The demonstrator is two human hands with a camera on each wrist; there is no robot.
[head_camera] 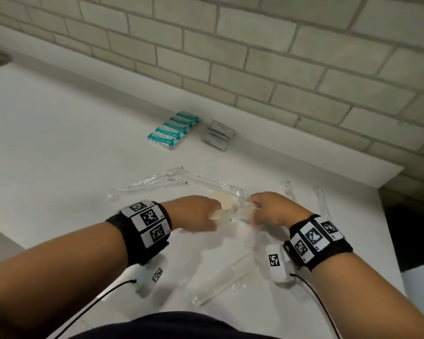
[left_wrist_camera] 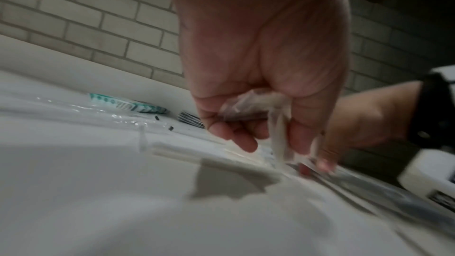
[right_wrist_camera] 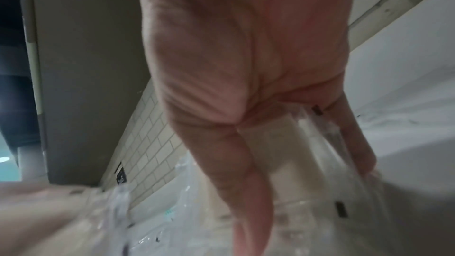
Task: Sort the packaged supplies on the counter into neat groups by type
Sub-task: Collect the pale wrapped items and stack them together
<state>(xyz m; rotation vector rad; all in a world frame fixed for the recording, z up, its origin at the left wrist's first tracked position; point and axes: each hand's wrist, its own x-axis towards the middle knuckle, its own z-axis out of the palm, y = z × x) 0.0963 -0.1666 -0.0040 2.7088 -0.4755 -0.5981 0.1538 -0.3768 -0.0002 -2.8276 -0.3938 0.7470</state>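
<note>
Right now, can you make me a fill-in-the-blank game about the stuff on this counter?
1. The row of teal packets lies near the wall made of ____.
2. Right beside the teal packets sits a smaller stack of ____ packets.
3. The left hand and right hand both grip a crinkly ____ plastic packet.
4. Each wrist wears a ____ band with square codes.

Missing words: brick; grey; clear; black

White counter (head_camera: 59, 133) against a pale brick wall (head_camera: 279, 57), dark gap (head_camera: 411, 231) at right.
</note>
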